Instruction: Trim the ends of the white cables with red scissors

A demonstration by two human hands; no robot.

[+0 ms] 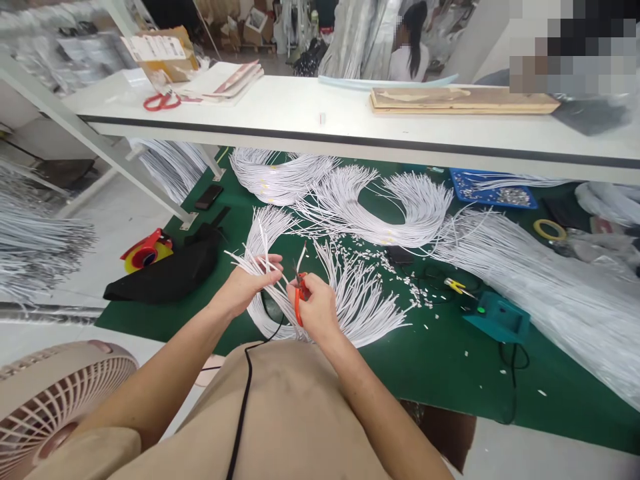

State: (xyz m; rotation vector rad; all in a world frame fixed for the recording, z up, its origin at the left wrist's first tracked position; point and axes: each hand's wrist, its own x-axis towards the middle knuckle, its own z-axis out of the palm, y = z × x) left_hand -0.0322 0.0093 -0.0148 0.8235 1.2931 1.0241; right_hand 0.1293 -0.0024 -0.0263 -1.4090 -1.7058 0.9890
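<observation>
My left hand (249, 283) is closed around a few white cables (265, 250) from a curved bundle, its thumb lying across them. Close to its right, my right hand (319, 307) grips red-handled scissors (299, 303), their blades pointing away from me, up beside a single cable end (303, 253). Whether the blades touch that cable I cannot tell. A fanned-out bundle of white cables (367, 303) lies on the green table just right of my right hand. Small white offcuts (360, 250) are scattered behind it.
Coiled cable bundles (385, 227) lie further back, under a white shelf (280, 127). At right are a teal device (500, 317), yellow-handled cutters (457, 287) and a blue tray (490, 190). A tape dispenser (147, 252) and black bag (167, 273) lie left. A fan (70, 400) stands near my left arm.
</observation>
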